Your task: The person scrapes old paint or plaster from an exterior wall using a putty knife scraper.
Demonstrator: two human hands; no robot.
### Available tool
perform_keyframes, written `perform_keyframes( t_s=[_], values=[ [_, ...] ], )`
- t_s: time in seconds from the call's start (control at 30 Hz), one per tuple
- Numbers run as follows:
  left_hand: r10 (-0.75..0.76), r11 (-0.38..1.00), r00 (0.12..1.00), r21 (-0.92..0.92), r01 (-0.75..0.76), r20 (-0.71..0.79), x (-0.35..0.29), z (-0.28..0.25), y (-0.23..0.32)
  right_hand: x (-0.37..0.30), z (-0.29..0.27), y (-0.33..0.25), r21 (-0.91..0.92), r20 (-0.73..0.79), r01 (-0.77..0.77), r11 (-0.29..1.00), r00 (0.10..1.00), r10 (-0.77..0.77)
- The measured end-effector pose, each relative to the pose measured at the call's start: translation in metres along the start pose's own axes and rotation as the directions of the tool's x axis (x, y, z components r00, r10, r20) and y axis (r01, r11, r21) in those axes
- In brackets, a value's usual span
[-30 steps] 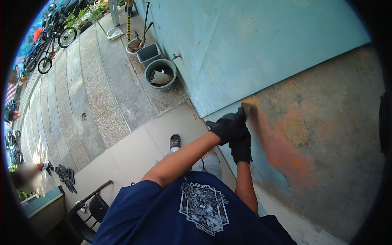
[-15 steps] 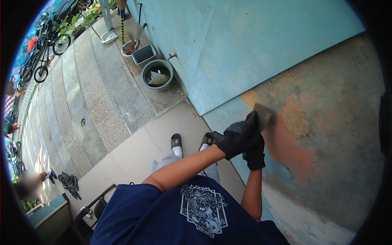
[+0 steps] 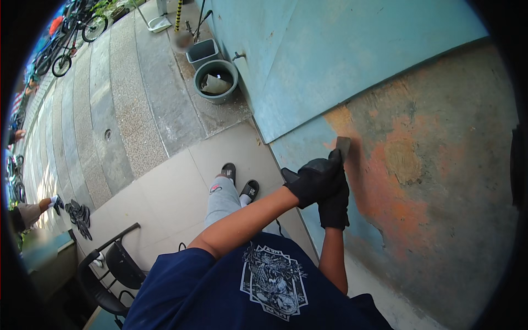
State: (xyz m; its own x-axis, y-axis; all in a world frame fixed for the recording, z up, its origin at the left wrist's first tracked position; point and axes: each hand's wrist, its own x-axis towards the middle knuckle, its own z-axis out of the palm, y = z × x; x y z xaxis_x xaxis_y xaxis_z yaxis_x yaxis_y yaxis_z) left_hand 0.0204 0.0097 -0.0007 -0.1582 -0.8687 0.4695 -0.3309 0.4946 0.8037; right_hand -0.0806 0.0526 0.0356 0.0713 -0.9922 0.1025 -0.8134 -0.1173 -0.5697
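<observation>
A scraper (image 3: 344,145) with a flat grey blade is pressed to, or very near, the wall where bare patches meet the light blue paint. My left hand (image 3: 314,182), in a black glove, is closed around its handle. Just below and partly behind it, my right hand (image 3: 334,208), also black-gloved, is closed on the same tool; its fingers are largely covered by the left hand. The handle is hidden inside the gloves. Around the blade the wall (image 3: 404,159) is stripped to grey, orange and tan patches.
A round grey bucket (image 3: 216,82) with a pale piece inside and a square bin (image 3: 202,52) stand along the wall by a tap (image 3: 238,55). A black chair (image 3: 118,267) is at lower left. Bicycles (image 3: 77,41) and another person's leg (image 3: 41,206) show at far left.
The blade has shifted slightly left and is turned more edge-on. Both hands have moved a little left with it. My feet have changed position and the view has swung slightly.
</observation>
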Motion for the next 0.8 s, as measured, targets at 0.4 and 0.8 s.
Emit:
perform_keyframes(
  t_s=[0.4,0.8],
  values=[
    [0.034,0.993,0.999,0.11,-0.033,-0.008,-0.004,0.007,-0.002,0.002,0.008,0.006,0.076,-0.001,-0.019,0.997,1.0,0.019],
    [-0.019,1.0,0.999,0.017,0.02,-0.035,0.013,-0.004,-0.011,0.012,0.026,0.018,0.107,-0.012,0.017,0.994,1.0,-0.015]
  ],
)
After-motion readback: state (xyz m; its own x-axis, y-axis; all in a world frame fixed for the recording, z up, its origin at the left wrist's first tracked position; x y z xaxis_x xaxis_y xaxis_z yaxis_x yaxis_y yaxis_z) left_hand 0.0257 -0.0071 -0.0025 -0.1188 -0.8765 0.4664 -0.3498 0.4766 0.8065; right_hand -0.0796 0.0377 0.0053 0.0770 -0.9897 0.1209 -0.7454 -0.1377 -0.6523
